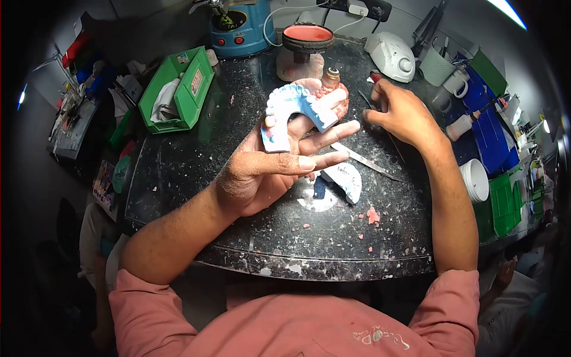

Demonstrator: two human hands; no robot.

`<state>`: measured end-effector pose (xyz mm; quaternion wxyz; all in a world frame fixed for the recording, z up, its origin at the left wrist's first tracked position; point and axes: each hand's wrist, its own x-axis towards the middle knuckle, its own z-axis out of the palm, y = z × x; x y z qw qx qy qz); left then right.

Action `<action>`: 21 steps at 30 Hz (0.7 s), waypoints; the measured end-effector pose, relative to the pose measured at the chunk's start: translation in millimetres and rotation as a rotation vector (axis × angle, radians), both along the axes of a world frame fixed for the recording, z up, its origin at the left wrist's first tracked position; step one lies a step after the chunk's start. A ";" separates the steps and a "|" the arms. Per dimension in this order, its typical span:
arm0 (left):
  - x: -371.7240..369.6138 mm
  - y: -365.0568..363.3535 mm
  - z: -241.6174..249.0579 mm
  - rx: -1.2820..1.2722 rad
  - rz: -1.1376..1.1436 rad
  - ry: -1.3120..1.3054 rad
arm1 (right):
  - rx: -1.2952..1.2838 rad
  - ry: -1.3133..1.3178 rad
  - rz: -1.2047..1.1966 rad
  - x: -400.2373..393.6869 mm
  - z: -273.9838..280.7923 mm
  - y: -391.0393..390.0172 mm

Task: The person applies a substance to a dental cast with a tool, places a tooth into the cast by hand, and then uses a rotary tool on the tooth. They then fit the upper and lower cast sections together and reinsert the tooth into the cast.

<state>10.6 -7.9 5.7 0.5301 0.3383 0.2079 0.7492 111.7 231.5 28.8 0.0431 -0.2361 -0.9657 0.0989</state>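
My left hand (262, 172) holds up a blue and white plaster dental model (291, 101), a horseshoe arch with teeth. Its thumb lies across the near end, and some fingers stretch out past the arch. Above the right part of the table is my right hand (407, 113), fingers bent and thumb apart, with nothing visibly gripped. By its fingertips is a small red item (375, 77), partly hidden. A thin metal tool (389, 137) passes under that hand. Below the left hand lie another plaster piece (345, 181) with handwriting and a metal instrument (372, 162).
Behind the model are a small metal-capped burner (332, 77) amid reddish material and a red-topped dish (307, 37). A green bin (178, 92) stands left, a blue machine (241, 30) at the back, a white device (389, 56) and white tub (474, 180) right. Pink scraps (373, 215) litter the black table.
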 end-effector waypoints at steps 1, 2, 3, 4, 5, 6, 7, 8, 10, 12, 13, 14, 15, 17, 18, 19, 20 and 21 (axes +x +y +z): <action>-0.6 0.1 -1.4 0.000 -0.001 -0.002 | 0.000 -0.002 -0.001 -1.3 -2.5 -1.2; -1.2 0.1 -3.6 0.028 -0.013 -0.005 | -0.162 0.118 0.120 -2.6 -7.7 -2.7; -1.4 0.1 -5.1 0.056 -0.026 -0.008 | -0.323 0.238 0.240 -3.7 -12.5 -5.0; -0.9 0.1 -4.7 0.057 -0.029 -0.010 | -0.300 0.275 0.273 -5.4 -16.1 -10.2; -0.1 -0.2 -3.1 0.043 -0.019 0.003 | -0.299 0.272 0.269 -8.0 -18.8 -13.0; 0.3 -0.5 -2.2 0.029 -0.008 0.017 | -0.332 0.310 0.314 -10.5 -21.2 -15.2; 0.0 -0.7 -2.0 0.030 -0.010 0.015 | -0.364 0.349 0.361 -13.0 -24.1 -16.5; -0.5 -1.2 -1.9 0.021 -0.011 0.032 | -0.355 0.368 0.319 -15.1 -28.5 -16.8; -1.0 -1.5 -2.2 0.014 -0.013 0.047 | -0.357 0.383 0.297 -16.4 -28.1 -19.2; -0.6 -1.1 -2.8 0.004 -0.020 0.044 | -0.388 0.423 0.285 -15.8 -24.9 -25.2; -0.3 -1.3 -2.5 0.007 -0.023 0.042 | -0.385 0.422 0.282 -16.7 -25.7 -25.8; -0.1 -1.7 -1.6 -0.018 -0.024 0.060 | -0.380 0.442 0.300 -18.1 -27.8 -25.3; 0.3 -1.8 -1.0 -0.042 -0.026 0.079 | -0.376 0.464 0.317 -19.6 -29.8 -24.7; 1.8 -1.5 -1.6 -0.035 -0.034 0.082 | -0.394 0.462 0.328 -23.3 -33.6 -22.4; 2.3 -1.3 -2.0 -0.030 -0.039 0.085 | -0.397 0.474 0.341 -24.9 -37.1 -20.8; 2.3 -0.8 -2.4 -0.029 -0.040 0.086 | -0.399 0.487 0.356 -27.3 -39.9 -19.2; 2.3 -0.6 -3.3 -0.036 -0.046 0.090 | -0.409 0.474 0.365 -30.1 -41.6 -18.5; 2.5 -0.4 -3.9 -0.044 -0.052 0.095 | -0.409 0.475 0.365 -31.5 -41.8 -19.1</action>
